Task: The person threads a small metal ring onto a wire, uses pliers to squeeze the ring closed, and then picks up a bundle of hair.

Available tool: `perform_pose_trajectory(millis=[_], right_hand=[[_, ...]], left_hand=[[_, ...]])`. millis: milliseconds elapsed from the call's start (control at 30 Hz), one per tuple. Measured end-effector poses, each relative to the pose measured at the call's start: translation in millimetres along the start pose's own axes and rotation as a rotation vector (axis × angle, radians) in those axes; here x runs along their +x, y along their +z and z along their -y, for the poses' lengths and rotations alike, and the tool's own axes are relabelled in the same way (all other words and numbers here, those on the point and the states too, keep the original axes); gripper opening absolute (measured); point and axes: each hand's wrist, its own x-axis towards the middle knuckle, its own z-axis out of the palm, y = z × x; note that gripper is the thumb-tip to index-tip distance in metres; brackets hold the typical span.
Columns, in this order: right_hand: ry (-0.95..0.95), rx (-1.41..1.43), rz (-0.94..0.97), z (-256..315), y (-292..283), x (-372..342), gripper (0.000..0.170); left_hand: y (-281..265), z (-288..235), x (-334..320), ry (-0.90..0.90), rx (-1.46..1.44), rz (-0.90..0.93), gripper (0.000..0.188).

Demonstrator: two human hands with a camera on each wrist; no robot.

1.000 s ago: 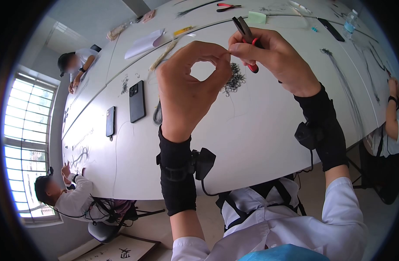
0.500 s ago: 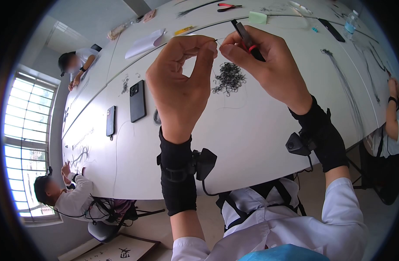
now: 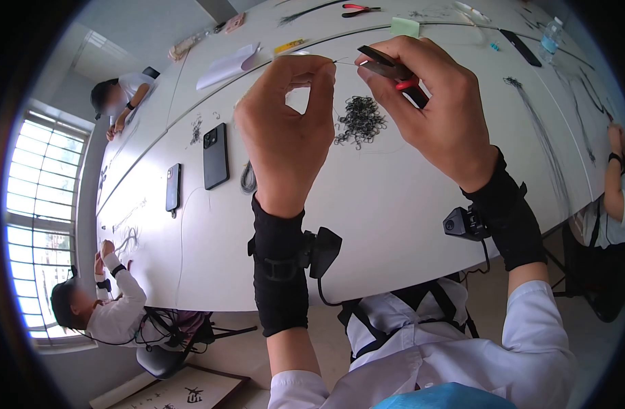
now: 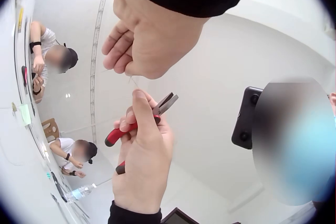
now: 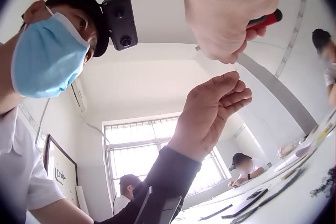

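Note:
Raised over the table, my left hand (image 3: 285, 129) pinches a small dark piece (image 3: 335, 62) between thumb and forefinger. From that pinch a fine pale strand (image 4: 134, 81) runs toward the right fingertips. My right hand (image 3: 438, 102) grips pliers with red and black handles (image 3: 389, 68), their jaws apart and pointing up and left in the head view. Its thumb and forefinger are close to the strand; I cannot tell whether they pinch it. Below and between the hands, a pile of small dark bent pieces (image 3: 360, 121) lies on the white table (image 3: 394, 218).
Two phones, a black phone (image 3: 216, 157) and a smaller one (image 3: 173, 187), lie left of my hands beside a grey coil (image 3: 248, 178). Long dark strands (image 3: 541, 140) stretch along the right. Farther off are other pliers (image 3: 360, 10) and a water bottle (image 3: 550, 37). Other people sit around.
My fingertips were together and are now a little apart, the left hand having shifted left. The right hand has turned, tilting the pliers' jaws further left. The pile shows more fully.

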Motion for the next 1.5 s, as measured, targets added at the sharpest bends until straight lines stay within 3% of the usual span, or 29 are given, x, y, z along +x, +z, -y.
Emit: perform_pose_trajectory(millis=[167, 367, 500, 833, 1133, 1500], right_hand=[[-0.004, 0.002, 0.06, 0.1, 3.4, -2.2, 0.023], [-0.07, 0.034, 0.113, 0.4, 0.6, -0.1, 0.023], [0.006, 0.193, 0.052, -6.2, -3.2, 2.3, 0.014], [0.385, 0.401, 0.272, -12.1, -18.5, 7.9, 0.026], [0.369, 0.459, 0.252, -29.6, -5.7, 1.4, 0.033], [0.537, 0.526, 0.299, -26.5, -8.0, 3.9, 0.031]], left_hand=[[-0.8, 4.1, 0.6, 0.003, -0.069, -0.018, 0.003], [0.8, -1.1, -0.5, 0.06, 0.071, 0.076, 0.004], [1.0, -6.6, -3.6, 0.025, 0.075, 0.164, 0.005], [3.5, -14.7, -9.5, -0.033, 0.002, 0.282, 0.009], [3.7, -15.8, -9.0, -0.05, -0.049, 0.311, 0.01], [2.1, -17.9, -7.5, -0.072, -0.095, 0.293, 0.008]])
